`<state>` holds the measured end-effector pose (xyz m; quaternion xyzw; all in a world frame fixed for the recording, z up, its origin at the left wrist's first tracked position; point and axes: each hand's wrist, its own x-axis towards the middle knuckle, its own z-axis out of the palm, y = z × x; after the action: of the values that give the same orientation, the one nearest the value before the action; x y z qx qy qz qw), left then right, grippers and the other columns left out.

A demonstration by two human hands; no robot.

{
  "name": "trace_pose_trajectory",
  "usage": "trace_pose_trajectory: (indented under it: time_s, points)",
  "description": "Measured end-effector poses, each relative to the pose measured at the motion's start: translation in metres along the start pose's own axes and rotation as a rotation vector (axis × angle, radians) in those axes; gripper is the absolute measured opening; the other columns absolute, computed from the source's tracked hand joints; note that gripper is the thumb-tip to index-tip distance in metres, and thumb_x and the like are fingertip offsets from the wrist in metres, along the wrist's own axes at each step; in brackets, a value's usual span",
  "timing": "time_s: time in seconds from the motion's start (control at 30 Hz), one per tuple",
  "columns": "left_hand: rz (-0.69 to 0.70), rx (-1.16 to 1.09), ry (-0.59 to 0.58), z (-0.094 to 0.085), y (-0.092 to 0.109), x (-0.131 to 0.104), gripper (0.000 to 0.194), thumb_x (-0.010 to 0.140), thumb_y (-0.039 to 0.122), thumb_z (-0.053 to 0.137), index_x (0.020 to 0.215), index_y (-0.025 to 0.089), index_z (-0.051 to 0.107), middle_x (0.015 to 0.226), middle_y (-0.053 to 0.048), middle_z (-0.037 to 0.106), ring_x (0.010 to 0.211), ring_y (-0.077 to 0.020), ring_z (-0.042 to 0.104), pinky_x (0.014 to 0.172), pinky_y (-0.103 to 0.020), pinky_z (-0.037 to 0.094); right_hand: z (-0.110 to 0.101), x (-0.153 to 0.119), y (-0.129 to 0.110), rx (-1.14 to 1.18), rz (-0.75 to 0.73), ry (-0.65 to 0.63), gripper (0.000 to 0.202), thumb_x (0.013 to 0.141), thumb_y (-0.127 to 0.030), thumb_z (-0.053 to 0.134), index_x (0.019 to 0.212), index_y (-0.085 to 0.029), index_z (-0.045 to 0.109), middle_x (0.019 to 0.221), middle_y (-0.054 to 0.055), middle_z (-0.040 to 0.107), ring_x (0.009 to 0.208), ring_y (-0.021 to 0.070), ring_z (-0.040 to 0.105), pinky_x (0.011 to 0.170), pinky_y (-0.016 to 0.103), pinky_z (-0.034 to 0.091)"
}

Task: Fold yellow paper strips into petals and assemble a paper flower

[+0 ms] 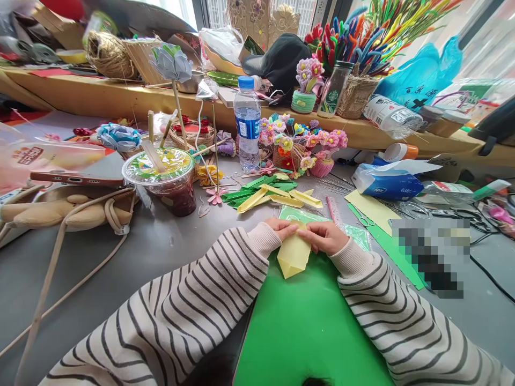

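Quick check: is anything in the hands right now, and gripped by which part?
Yes: a folded yellow paper. The left hand and right hand both pinch its far end; the pointed near end is free.

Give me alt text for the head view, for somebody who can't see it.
A left hand and right hand hold folded yellow paper over a green surface. Beyond lie green strips and yellow folded pieces, near a drink cup and water bottle on a cluttered gray table.
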<state>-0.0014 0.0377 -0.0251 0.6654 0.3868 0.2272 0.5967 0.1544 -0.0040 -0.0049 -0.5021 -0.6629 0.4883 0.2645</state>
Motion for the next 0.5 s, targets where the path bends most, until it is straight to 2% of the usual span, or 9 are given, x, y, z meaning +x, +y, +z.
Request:
trace_pose_trajectory:
  time_s: [0.13,0.5]
  points:
    - [0.005,0.018,-0.016,0.0003,-0.0019,0.0015,0.03,0.06,0.042,0.055,0.067,0.014,0.064,0.052,-0.001,0.055,0.056,-0.0135,0.048,0.053,-0.022,0.034,-0.0023,-0.0006,-0.0001,0.021,0.06,-0.059,0.035,0.071,-0.045,0.044,0.053,-0.015,0.046,0.037,-0.006,0.041,0.032,0.0045,0.035,0.032,0.019,0.023]
    - [0.066,0.263,0.015,0.0026,0.0044,-0.0024,0.031,0.068,0.038,0.044,0.065,0.014,0.063,0.053,-0.001,0.053,0.052,-0.0113,0.044,0.047,-0.021,0.03,-0.0064,-0.0004,0.0067,0.072,0.061,-0.127,0.032,0.071,-0.044,0.045,0.062,-0.015,0.052,0.039,-0.005,0.045,0.035,0.0066,0.041,0.033,0.018,0.028]
